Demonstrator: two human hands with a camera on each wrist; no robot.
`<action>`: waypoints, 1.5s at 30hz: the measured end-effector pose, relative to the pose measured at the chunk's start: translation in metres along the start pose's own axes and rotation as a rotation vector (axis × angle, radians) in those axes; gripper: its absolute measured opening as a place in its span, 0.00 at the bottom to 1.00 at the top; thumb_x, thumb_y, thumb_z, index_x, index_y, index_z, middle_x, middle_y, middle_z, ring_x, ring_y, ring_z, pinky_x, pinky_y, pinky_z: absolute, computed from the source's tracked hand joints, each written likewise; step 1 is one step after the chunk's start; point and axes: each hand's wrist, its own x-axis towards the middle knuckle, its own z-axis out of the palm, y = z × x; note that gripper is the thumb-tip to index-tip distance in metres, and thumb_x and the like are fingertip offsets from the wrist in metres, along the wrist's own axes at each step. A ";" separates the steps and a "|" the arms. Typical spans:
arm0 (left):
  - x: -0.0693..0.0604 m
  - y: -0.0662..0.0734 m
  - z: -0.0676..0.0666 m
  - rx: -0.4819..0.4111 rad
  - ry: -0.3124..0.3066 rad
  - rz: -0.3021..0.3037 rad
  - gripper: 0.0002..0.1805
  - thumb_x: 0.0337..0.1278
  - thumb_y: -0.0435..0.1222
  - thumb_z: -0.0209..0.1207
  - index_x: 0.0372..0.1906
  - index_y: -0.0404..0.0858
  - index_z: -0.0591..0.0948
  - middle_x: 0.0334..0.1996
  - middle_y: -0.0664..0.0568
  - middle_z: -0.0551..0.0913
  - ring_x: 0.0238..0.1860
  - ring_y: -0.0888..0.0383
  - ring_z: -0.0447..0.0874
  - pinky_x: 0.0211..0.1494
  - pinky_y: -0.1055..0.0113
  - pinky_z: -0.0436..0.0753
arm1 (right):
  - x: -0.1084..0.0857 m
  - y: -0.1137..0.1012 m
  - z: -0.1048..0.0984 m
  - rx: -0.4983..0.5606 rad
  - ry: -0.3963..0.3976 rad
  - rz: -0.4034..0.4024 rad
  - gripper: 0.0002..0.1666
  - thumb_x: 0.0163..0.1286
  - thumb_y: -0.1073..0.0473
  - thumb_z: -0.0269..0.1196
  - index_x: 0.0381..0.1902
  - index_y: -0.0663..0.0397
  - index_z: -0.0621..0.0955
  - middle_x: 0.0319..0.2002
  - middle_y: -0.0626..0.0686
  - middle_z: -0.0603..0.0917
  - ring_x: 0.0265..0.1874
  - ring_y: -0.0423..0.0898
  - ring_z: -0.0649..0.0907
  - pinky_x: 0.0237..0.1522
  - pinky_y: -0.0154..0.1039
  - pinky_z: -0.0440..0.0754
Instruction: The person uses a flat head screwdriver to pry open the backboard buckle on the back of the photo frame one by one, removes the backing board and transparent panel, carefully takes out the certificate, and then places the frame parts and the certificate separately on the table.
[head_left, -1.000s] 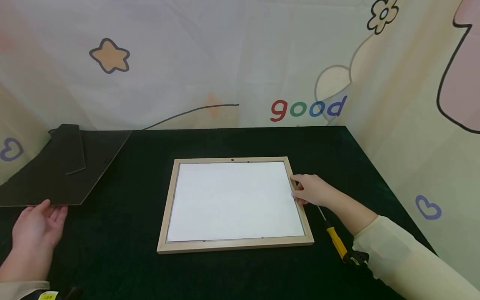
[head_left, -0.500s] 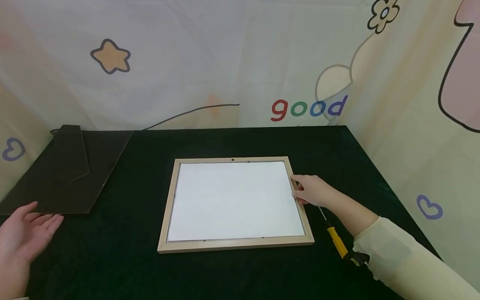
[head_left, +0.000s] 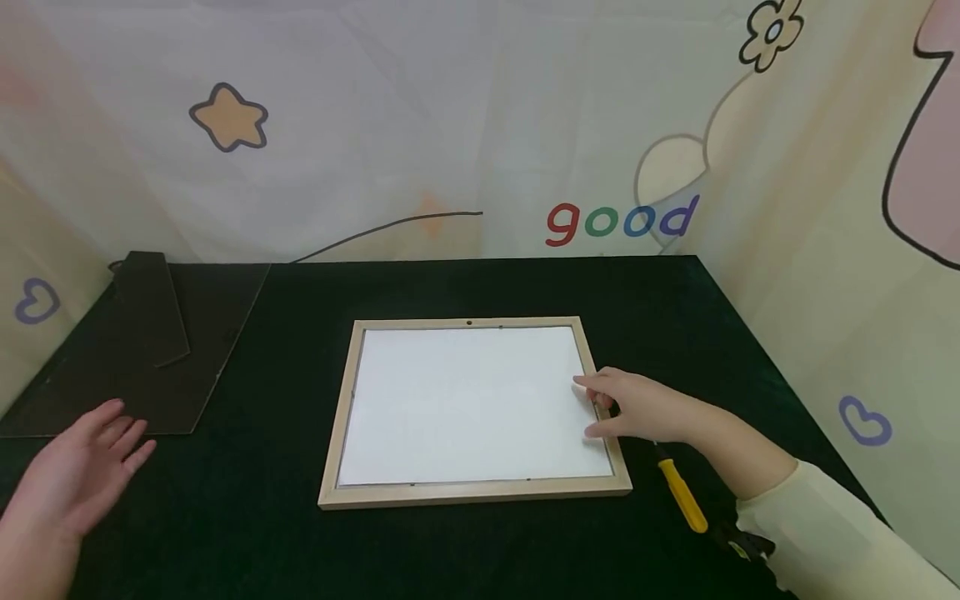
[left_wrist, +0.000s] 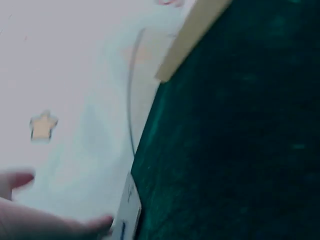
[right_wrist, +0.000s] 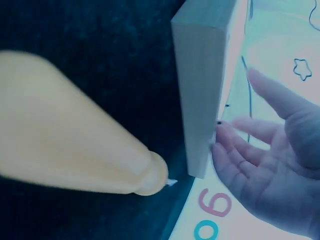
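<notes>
A light wooden frame (head_left: 476, 492) lies on the dark green table with a white sheet (head_left: 465, 408) inside its border. My right hand (head_left: 637, 407) is over the frame's right side, fingers spread and slightly bent; whether its fingertips touch the frame is unclear. In the right wrist view my right hand (right_wrist: 270, 165) is beside the frame's edge (right_wrist: 202, 95). At the left, a black board (head_left: 210, 333) with a stand flap (head_left: 153, 308) lies flat. Just in front of it, my left hand (head_left: 82, 479) has its fingers extended and holds nothing.
A screwdriver with a yellow handle (head_left: 682, 496) lies to the right of the frame, partly behind the right forearm. A printed curtain (head_left: 375, 125) with a star and the word "good" stands behind the table and along its sides.
My left hand has let go of the black board, which now lies flatter. My right hand has shifted slightly down along the frame's right side and spread its fingers.
</notes>
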 end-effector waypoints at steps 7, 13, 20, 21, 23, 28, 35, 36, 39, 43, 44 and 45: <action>-0.028 -0.019 0.084 1.174 -0.392 0.130 0.48 0.64 0.54 0.50 0.73 0.36 0.36 0.70 0.32 0.27 0.67 0.29 0.40 0.58 0.32 0.54 | -0.014 -0.005 0.007 -0.131 -0.060 -0.047 0.50 0.49 0.40 0.71 0.65 0.57 0.68 0.67 0.58 0.64 0.52 0.52 0.70 0.55 0.49 0.73; -0.032 -0.048 0.123 1.580 -0.525 0.293 0.53 0.49 0.60 0.59 0.72 0.34 0.51 0.73 0.41 0.42 0.70 0.41 0.47 0.60 0.40 0.63 | -0.019 -0.009 0.012 -0.182 -0.042 -0.069 0.49 0.49 0.41 0.71 0.65 0.56 0.69 0.68 0.56 0.64 0.51 0.51 0.68 0.50 0.41 0.77; -0.031 -0.049 0.138 1.742 -0.508 0.414 0.53 0.48 0.58 0.62 0.71 0.32 0.55 0.72 0.41 0.48 0.70 0.41 0.49 0.58 0.40 0.66 | -0.017 -0.011 0.015 -0.232 -0.032 -0.085 0.47 0.49 0.41 0.72 0.63 0.57 0.71 0.67 0.55 0.65 0.51 0.51 0.69 0.47 0.40 0.78; -0.031 -0.048 0.140 1.750 -0.515 0.424 0.52 0.48 0.58 0.62 0.71 0.32 0.55 0.72 0.40 0.49 0.70 0.41 0.49 0.58 0.40 0.66 | -0.017 -0.011 0.015 -0.237 -0.027 -0.086 0.47 0.49 0.41 0.72 0.63 0.57 0.72 0.67 0.55 0.66 0.51 0.51 0.69 0.48 0.40 0.78; -0.031 -0.047 0.143 1.755 -0.526 0.438 0.51 0.48 0.57 0.63 0.70 0.32 0.57 0.71 0.40 0.50 0.69 0.40 0.51 0.59 0.41 0.66 | -0.017 -0.011 0.015 -0.243 -0.020 -0.078 0.47 0.48 0.42 0.72 0.62 0.57 0.72 0.66 0.55 0.66 0.51 0.51 0.69 0.48 0.41 0.78; -0.030 -0.044 0.145 1.777 -0.516 0.483 0.49 0.46 0.54 0.65 0.69 0.32 0.60 0.70 0.39 0.55 0.67 0.39 0.56 0.57 0.42 0.68 | -0.017 -0.012 0.013 -0.258 -0.006 -0.080 0.47 0.48 0.41 0.72 0.62 0.57 0.73 0.66 0.55 0.67 0.50 0.51 0.69 0.48 0.41 0.78; -0.030 -0.042 0.147 1.783 -0.512 0.479 0.49 0.46 0.54 0.66 0.68 0.31 0.61 0.69 0.39 0.56 0.65 0.42 0.62 0.58 0.47 0.70 | -0.015 -0.013 0.011 -0.254 -0.005 -0.071 0.44 0.51 0.43 0.71 0.62 0.57 0.72 0.65 0.56 0.69 0.51 0.51 0.70 0.49 0.43 0.77; -0.030 -0.042 0.148 1.782 -0.511 0.479 0.49 0.45 0.54 0.66 0.68 0.31 0.61 0.69 0.39 0.57 0.65 0.43 0.62 0.58 0.48 0.70 | -0.014 -0.013 0.012 -0.255 0.004 -0.068 0.43 0.52 0.43 0.71 0.62 0.57 0.73 0.64 0.56 0.69 0.51 0.51 0.70 0.50 0.44 0.77; -0.029 -0.042 0.150 1.784 -0.507 0.483 0.49 0.45 0.53 0.67 0.68 0.31 0.61 0.69 0.39 0.57 0.64 0.43 0.64 0.58 0.49 0.71 | -0.012 -0.012 0.014 -0.276 0.044 -0.064 0.39 0.54 0.45 0.69 0.61 0.57 0.74 0.62 0.56 0.72 0.49 0.51 0.72 0.50 0.45 0.77; -0.029 -0.043 0.152 1.785 -0.509 0.490 0.49 0.44 0.52 0.68 0.68 0.30 0.61 0.69 0.38 0.57 0.63 0.42 0.65 0.57 0.49 0.72 | -0.010 -0.014 0.018 -0.335 0.098 -0.084 0.36 0.55 0.46 0.69 0.59 0.58 0.75 0.58 0.57 0.75 0.47 0.51 0.74 0.49 0.44 0.78; -0.028 -0.044 0.152 1.785 -0.509 0.492 0.49 0.44 0.52 0.68 0.68 0.30 0.62 0.69 0.38 0.57 0.63 0.42 0.66 0.57 0.49 0.72 | -0.010 -0.016 0.019 -0.348 0.110 -0.089 0.36 0.55 0.47 0.69 0.58 0.58 0.76 0.57 0.57 0.76 0.47 0.51 0.74 0.48 0.44 0.78; -0.028 -0.044 0.152 1.786 -0.509 0.493 0.49 0.44 0.52 0.68 0.68 0.30 0.62 0.69 0.38 0.57 0.63 0.42 0.66 0.57 0.49 0.72 | -0.009 -0.018 0.019 -0.363 0.119 -0.095 0.35 0.55 0.47 0.70 0.58 0.57 0.76 0.56 0.57 0.77 0.46 0.52 0.75 0.47 0.45 0.79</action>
